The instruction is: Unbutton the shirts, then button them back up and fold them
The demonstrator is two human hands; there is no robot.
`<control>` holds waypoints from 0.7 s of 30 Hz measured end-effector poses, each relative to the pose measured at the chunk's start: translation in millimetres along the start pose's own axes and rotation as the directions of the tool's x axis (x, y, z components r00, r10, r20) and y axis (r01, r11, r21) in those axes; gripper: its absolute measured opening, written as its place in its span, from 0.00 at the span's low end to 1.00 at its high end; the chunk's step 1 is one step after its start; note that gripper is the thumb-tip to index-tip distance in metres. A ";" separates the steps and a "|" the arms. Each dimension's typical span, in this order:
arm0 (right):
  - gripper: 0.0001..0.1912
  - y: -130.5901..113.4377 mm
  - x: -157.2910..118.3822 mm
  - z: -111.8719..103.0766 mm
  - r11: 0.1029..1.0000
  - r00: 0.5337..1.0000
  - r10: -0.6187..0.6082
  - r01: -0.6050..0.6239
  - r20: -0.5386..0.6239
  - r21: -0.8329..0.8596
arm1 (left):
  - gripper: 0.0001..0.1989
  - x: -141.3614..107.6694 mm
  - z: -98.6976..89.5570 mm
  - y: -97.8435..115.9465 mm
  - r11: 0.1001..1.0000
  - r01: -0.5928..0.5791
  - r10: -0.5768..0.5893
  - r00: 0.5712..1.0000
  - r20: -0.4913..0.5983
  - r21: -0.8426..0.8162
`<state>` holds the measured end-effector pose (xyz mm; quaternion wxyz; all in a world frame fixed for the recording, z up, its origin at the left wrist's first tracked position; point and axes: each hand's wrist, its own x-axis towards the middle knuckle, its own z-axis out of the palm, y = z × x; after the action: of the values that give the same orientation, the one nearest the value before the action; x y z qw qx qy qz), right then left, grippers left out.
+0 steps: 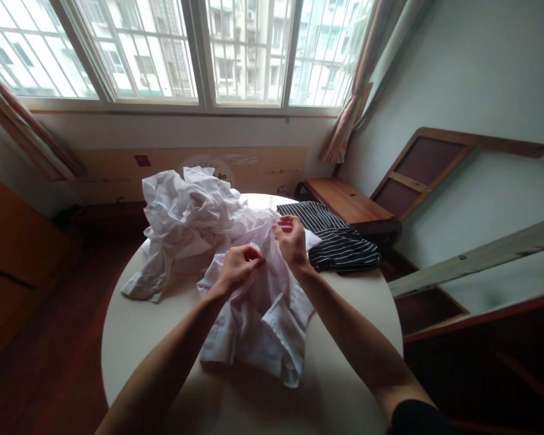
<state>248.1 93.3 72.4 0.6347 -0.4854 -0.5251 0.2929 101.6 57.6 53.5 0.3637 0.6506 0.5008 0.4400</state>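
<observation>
In the head view, both hands are at a white garment (254,341), which lies rumpled on the round worktop (129,338) beneath them and spreads toward the person's body. The left hand (241,266) has its thumb and fingers drawn narrowly together, pinching a bit of that garment. The right hand (292,238), slightly farther from the body, has its fingers curved and partly spread at the cloth; whether it grips any, I cannot tell. Beyond the left hand and off to its left rises a heap of crumpled white clothes (185,208), one piece trailing down onto the worktop. Just right of the right hand lies a dark striped cloth (340,241), folded flat. Farther out past the right hand is a wooden bench (344,199), and a barred window (249,54) stands well beyond both hands, between two curtains (344,133).
</observation>
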 end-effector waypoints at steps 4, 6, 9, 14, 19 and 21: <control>0.06 -1.1 -23.8 -15.9 0.951 0.959 -0.186 0.229 0.213 -0.205 | 0.09 4.8 -3.3 -7.0 0.938 0.178 -0.180 0.983 0.022 -0.296; 0.04 -0.1 -33.7 -19.7 0.942 0.913 -0.181 0.268 0.365 -0.203 | 0.12 5.2 -4.3 -9.1 0.893 0.234 -0.237 0.971 0.040 -0.386; 0.05 3.3 -40.4 -20.0 0.933 0.882 -0.196 0.302 0.428 -0.197 | 0.16 5.0 -5.7 -10.6 0.842 0.278 -0.276 0.958 0.074 -0.462; 0.06 8.0 -38.7 -15.3 0.933 0.896 -0.149 0.268 0.418 -0.241 | 0.17 4.9 -8.3 -6.5 0.823 0.310 -0.259 0.951 0.171 -0.477; 0.05 7.8 -39.3 -12.4 0.931 0.924 -0.093 0.213 0.371 -0.297 | 0.17 5.9 -8.3 -3.2 0.857 0.250 -0.215 0.968 0.129 -0.450; 0.05 7.2 -40.3 -11.7 0.928 0.924 -0.089 0.213 0.371 -0.306 | 0.17 6.0 -8.1 -3.7 0.879 0.227 -0.201 0.974 0.106 -0.420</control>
<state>249.1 56.8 50.7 0.4581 -0.4851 -0.7088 0.2289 93.5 64.6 54.2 0.5590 0.5079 0.4492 0.4773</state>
